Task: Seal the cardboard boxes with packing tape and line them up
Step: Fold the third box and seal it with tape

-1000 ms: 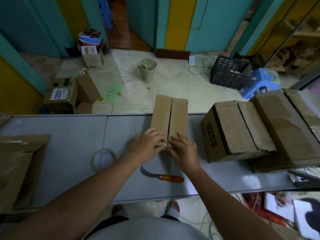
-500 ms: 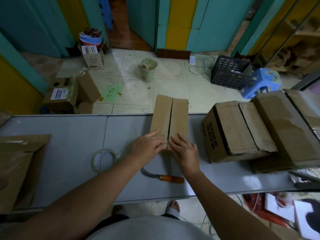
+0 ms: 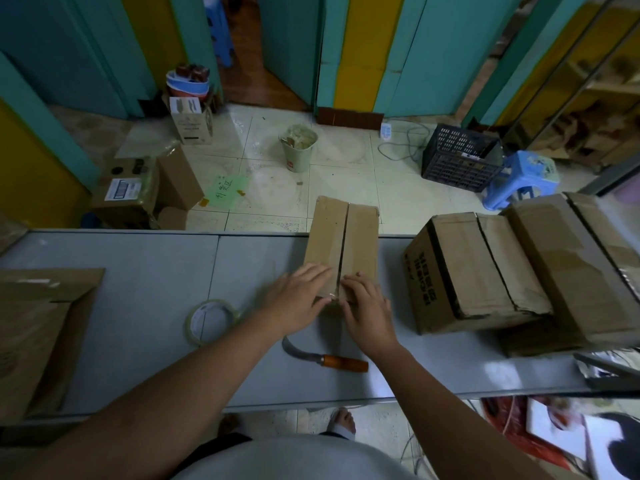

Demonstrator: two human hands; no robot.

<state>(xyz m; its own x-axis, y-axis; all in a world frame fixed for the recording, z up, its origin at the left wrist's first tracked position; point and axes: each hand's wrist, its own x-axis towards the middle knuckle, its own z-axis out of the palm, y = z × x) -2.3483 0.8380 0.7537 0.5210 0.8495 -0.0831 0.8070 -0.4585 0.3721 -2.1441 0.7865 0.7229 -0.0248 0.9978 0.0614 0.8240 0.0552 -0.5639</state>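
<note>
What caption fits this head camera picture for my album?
Left hand and right hand press cardboard box flaps shut; tape roll and knife nearby.

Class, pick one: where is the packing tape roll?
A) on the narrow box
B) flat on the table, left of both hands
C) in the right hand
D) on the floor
B: the tape roll lies flat on the table, left of the left hand, untouched.

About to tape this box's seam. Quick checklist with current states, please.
1. Flaps of box shut, seam narrow: ok.
2. Flaps pressed at the near end by left hand and right hand: ok.
3. Reach to tape roll, on table beside left hand: ok.
4. A hand free for the roll: not ok.
5. Path clear of knife: not ok, it lies bare under the forearms.
6. Tape already on seam: cannot tell.
</note>
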